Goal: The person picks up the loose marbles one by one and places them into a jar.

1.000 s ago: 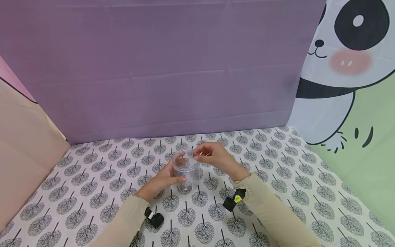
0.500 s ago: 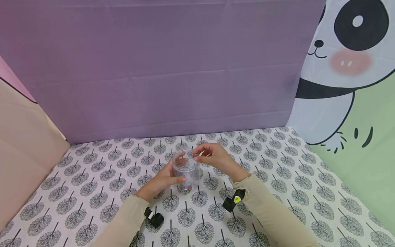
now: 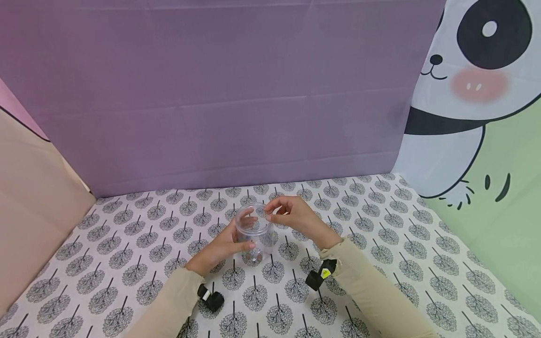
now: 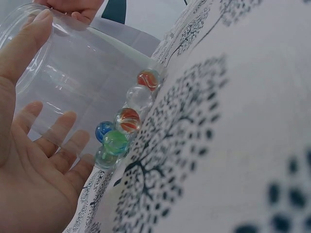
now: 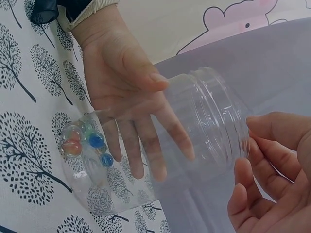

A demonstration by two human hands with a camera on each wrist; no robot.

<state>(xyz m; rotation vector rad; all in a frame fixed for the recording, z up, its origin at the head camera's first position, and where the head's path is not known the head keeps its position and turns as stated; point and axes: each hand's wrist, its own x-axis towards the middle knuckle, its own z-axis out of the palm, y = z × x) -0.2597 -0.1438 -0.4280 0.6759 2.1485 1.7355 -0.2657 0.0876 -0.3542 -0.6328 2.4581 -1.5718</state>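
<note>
Around jar (image 3: 254, 231): curled left-hand fingers (image 3: 244, 244).

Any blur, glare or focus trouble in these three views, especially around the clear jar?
Head view: even, soft light, sharp throughout, though the jar is small and its marbles barely resolve. Left wrist view: the marbles are crisp, the near tablecloth blurred, the left hand soft. Right wrist view: well focused, with faint highlights on the jar's threaded rim; the right hand is cropped.
</note>
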